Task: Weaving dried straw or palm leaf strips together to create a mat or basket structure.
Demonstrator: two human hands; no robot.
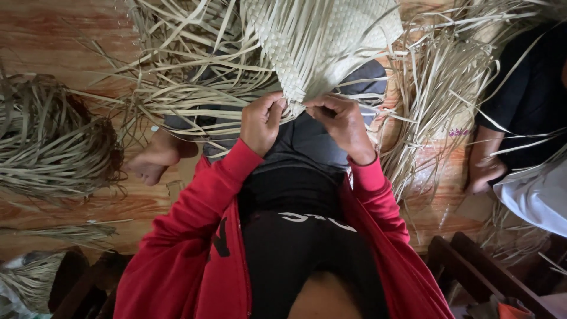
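A pale woven mat of flat dried leaf strips (322,35) lies over my lap, its loose unwoven ends hanging toward me. My left hand (261,121) pinches strips at the mat's near corner, fingers curled closed on them. My right hand (341,125) grips neighbouring strips just to the right, thumb and fingers closed. Both hands meet at the woven edge (295,97). I wear red sleeves and sit cross-legged, with my bare foot (155,159) out to the left.
Loose strips (189,77) spread over the wooden floor (53,35). A coiled bundle of strips (53,147) lies at left, another heap (434,106) at right. Another person in black (531,100) sits at right, with a hand (484,171) on the floor. Dark wooden furniture (472,266) stands at the bottom right.
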